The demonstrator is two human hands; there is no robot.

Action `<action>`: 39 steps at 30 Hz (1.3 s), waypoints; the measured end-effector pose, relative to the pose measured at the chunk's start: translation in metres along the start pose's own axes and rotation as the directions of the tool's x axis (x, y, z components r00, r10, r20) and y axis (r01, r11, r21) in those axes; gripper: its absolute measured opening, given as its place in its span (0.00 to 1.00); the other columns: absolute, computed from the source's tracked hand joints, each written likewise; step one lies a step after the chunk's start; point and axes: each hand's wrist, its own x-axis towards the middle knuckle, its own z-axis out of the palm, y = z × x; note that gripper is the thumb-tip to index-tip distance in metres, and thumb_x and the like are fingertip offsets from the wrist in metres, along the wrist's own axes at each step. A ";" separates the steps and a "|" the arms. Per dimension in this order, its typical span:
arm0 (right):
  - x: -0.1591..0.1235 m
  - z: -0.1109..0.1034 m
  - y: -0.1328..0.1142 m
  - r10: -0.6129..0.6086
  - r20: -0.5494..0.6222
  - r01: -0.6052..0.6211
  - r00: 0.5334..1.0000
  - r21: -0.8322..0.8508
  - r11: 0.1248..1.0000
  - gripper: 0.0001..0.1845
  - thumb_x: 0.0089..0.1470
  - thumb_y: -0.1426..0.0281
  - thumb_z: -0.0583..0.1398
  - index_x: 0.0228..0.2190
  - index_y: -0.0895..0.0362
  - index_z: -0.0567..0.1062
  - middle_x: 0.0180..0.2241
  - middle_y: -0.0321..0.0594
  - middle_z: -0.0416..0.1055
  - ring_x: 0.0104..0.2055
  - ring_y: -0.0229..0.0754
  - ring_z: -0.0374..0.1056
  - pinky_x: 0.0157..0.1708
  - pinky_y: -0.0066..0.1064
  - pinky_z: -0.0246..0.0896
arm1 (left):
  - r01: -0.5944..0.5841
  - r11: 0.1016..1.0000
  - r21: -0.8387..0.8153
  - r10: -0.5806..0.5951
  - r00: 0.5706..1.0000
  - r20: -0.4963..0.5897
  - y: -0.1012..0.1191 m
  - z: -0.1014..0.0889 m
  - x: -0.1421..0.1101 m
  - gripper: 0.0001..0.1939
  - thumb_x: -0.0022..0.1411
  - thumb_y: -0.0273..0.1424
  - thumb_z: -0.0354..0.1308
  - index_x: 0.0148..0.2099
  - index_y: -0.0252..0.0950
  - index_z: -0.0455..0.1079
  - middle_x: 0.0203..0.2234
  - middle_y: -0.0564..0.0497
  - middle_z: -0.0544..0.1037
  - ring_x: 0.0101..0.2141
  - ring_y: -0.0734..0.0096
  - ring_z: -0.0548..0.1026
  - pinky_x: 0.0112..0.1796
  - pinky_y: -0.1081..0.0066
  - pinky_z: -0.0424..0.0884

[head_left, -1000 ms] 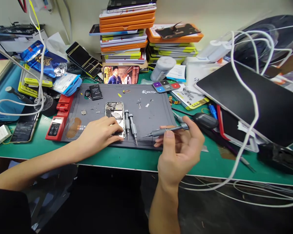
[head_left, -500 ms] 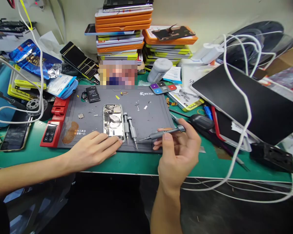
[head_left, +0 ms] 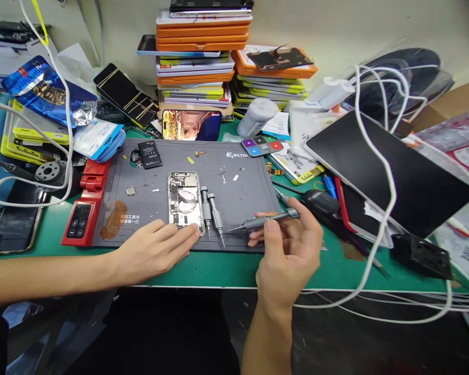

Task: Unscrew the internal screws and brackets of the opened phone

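An opened phone (head_left: 184, 200) lies on a grey work mat (head_left: 219, 156), its inner parts bare. My left hand (head_left: 158, 250) rests at its lower edge, fingers stretched out and touching the frame. My right hand (head_left: 287, 250) holds a grey screwdriver (head_left: 258, 223) between thumb and fingers, tip pointing left, a short way above the mat. Between the phone and that tip lie a second screwdriver (head_left: 206, 211) and a third screwdriver (head_left: 216, 219), side by side. A black battery (head_left: 149, 154) and a small metal piece (head_left: 130, 191) lie further left on the mat.
A red device with buttons (head_left: 80, 221) borders the mat on the left. Behind stand a lit phone (head_left: 191, 125) and stacked boxes (head_left: 201, 41). To the right are a dark flat panel (head_left: 386, 172), a white cable (head_left: 391, 177) and a black mouse-like object (head_left: 320, 201).
The camera view has shifted slightly, so the bench sits a little lower. Both hands keep nearly the same pose, and the screwdriver stays in my right hand.
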 end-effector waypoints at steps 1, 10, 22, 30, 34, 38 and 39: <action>0.000 0.000 0.000 0.001 -0.001 -0.001 1.000 -0.005 1.000 0.25 0.64 0.65 0.64 0.60 0.53 0.71 0.39 0.37 0.78 0.25 0.31 0.69 0.25 0.27 0.70 | 0.027 0.999 -0.032 -0.028 1.000 -0.007 0.000 0.000 0.001 0.17 0.76 0.31 0.56 0.61 0.27 0.71 0.58 0.45 0.79 0.39 0.69 0.74 0.36 0.65 0.71; -0.004 0.004 0.005 -0.084 -0.053 0.077 0.995 -0.129 0.989 0.26 0.62 0.64 0.64 0.60 0.53 0.71 0.39 0.39 0.78 0.25 0.32 0.70 0.26 0.29 0.71 | -0.024 0.998 0.051 0.022 0.999 0.035 0.007 -0.008 -0.004 0.24 0.75 0.35 0.57 0.65 0.24 0.69 0.63 0.36 0.74 0.38 0.67 0.75 0.32 0.65 0.67; -0.010 0.009 0.008 -0.151 -0.036 0.138 0.988 -0.235 0.962 0.31 0.61 0.64 0.65 0.64 0.53 0.69 0.41 0.45 0.79 0.28 0.39 0.74 0.29 0.34 0.71 | -0.023 0.998 0.060 0.023 1.000 0.007 0.000 -0.003 -0.011 0.22 0.75 0.32 0.55 0.65 0.26 0.70 0.64 0.39 0.73 0.35 0.71 0.71 0.34 0.67 0.70; -0.014 0.009 0.017 -0.366 0.067 0.368 0.928 -0.319 0.874 0.39 0.60 0.72 0.66 0.68 0.51 0.62 0.42 0.46 0.80 0.35 0.44 0.79 0.31 0.34 0.76 | -0.108 0.989 0.097 0.094 0.986 0.135 -0.001 -0.007 -0.015 0.26 0.74 0.29 0.53 0.70 0.24 0.63 0.70 0.33 0.64 0.45 0.65 0.74 0.36 0.66 0.69; -0.015 0.007 0.021 -0.474 0.100 0.474 0.875 -0.379 0.795 0.41 0.59 0.74 0.66 0.69 0.51 0.60 0.42 0.46 0.81 0.33 0.43 0.80 0.30 0.33 0.77 | -0.158 0.986 0.052 0.149 0.977 0.152 -0.002 -0.013 -0.012 0.28 0.74 0.29 0.51 0.72 0.29 0.59 0.66 0.28 0.68 0.47 0.62 0.77 0.36 0.68 0.69; -0.015 0.008 0.019 -0.464 0.092 0.460 0.881 -0.395 0.795 0.39 0.60 0.72 0.65 0.69 0.51 0.60 0.40 0.46 0.81 0.32 0.44 0.80 0.31 0.35 0.78 | -0.190 0.979 0.078 0.182 0.978 0.098 -0.004 -0.014 -0.010 0.25 0.73 0.27 0.54 0.69 0.32 0.61 0.61 0.26 0.74 0.45 0.63 0.79 0.32 0.70 0.68; -0.015 0.008 0.018 -0.447 0.090 0.444 0.890 -0.392 0.806 0.38 0.61 0.72 0.65 0.69 0.52 0.61 0.40 0.46 0.81 0.33 0.45 0.80 0.31 0.36 0.78 | -0.194 0.976 0.101 0.186 0.979 0.082 -0.004 -0.014 -0.009 0.24 0.73 0.27 0.55 0.69 0.32 0.61 0.60 0.27 0.74 0.43 0.64 0.79 0.31 0.71 0.68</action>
